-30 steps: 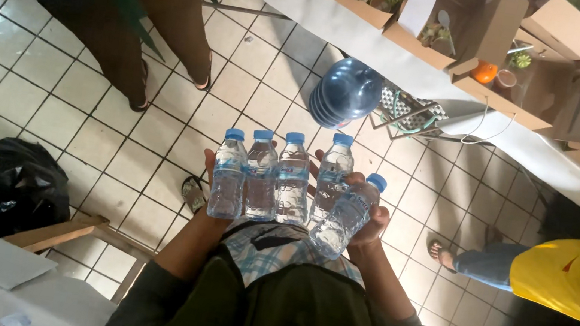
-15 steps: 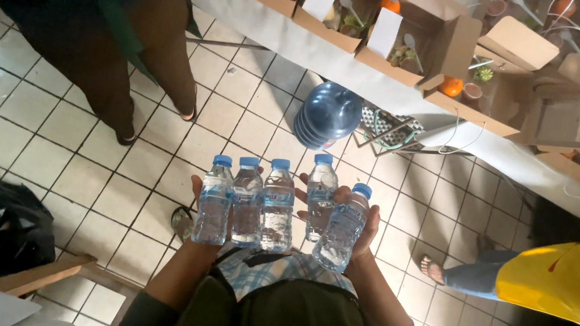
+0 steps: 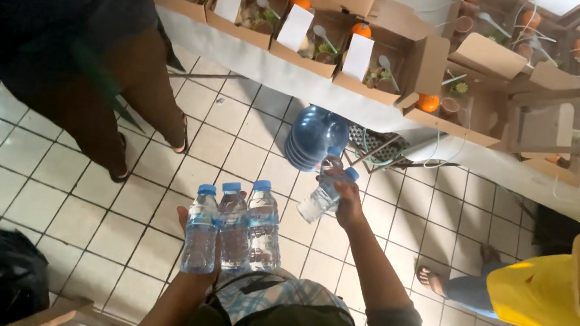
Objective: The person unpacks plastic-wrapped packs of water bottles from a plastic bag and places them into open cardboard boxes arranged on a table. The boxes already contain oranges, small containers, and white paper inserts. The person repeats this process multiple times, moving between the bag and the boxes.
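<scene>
The right hand (image 3: 349,203) has split off, gripping two blue-capped water bottles (image 3: 324,187); the left hand (image 3: 195,259) clutches three clear bottles (image 3: 234,227).

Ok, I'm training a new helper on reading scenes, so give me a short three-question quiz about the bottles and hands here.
1. How many clear plastic water bottles with blue caps does the left hand hold against the body?
2. True or false: the right hand is empty.
3. What lies on the tiled floor beyond the right hand: A, large blue water jug; B, red bucket?

Key: 1, three. 2, false: it holds two bottles, stretched forward. 3, A.
</scene>
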